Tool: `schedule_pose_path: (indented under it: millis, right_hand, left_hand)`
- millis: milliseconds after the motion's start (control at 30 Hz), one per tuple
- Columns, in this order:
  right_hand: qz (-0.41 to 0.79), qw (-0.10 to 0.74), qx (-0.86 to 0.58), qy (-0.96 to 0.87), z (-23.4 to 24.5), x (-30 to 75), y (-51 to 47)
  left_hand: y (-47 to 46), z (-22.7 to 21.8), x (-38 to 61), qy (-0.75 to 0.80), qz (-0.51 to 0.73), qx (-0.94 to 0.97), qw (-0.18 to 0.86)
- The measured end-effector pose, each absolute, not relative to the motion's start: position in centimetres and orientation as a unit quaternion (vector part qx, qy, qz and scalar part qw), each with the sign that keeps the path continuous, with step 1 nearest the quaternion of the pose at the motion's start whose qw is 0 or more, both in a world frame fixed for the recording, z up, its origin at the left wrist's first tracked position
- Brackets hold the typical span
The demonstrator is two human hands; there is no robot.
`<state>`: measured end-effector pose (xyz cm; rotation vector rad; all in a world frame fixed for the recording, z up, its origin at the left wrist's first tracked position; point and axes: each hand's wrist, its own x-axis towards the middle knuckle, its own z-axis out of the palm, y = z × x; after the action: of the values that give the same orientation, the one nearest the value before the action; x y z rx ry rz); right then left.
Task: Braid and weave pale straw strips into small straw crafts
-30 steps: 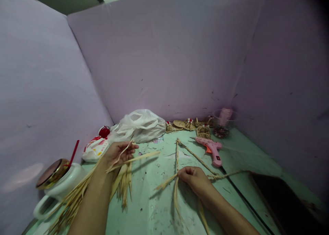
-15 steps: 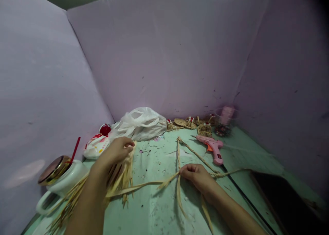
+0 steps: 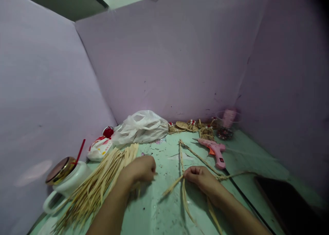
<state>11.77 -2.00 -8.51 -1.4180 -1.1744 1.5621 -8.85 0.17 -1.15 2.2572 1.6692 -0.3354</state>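
A thin braid of pale dried straw (image 3: 181, 159) runs down the table, with loose strips (image 3: 172, 187) fanning out from its lower end. My right hand (image 3: 202, 181) pinches the braid just where those strips split. To the left, my left hand (image 3: 144, 168) is closed and slightly blurred, and a short pale tip of a straw strip (image 3: 155, 174) pokes out past its fingers. Beneath and beside the left forearm lies a bundle of loose straw strips (image 3: 100, 178). A second braided length (image 3: 199, 157) slants right from the top of the first.
A pink glue gun (image 3: 212, 149) with a black cord lies right of the braids. A dark flat object (image 3: 285, 200) is at the lower right. Leftward are a white mug (image 3: 73, 176), a wipes packet (image 3: 99, 148) and a plastic bag (image 3: 142, 127). Small woven pieces (image 3: 190, 126) line the back.
My left hand has moved right and down from the top of the bundle, with a straw strip now at its fingertips. My right hand keeps its pinch on the braid. The view shifted slightly.
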Motion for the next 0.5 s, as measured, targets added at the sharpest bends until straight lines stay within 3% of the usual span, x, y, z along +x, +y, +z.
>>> schedule_pose_path:
  millis: [200, 500]
  right_hand:
    - [0.604, 0.363, -0.534, -0.467, -8.9, 11.6, -1.9]
    - [0.599, 0.360, -0.543, -0.465, -10.1, 11.7, -1.5]
  left_hand:
    - [-0.4, 5.0, -17.4, 0.806, 0.062, 0.587, -0.041]
    - [-1.8, 6.7, -17.4, 0.770, 0.323, 0.547, -0.059]
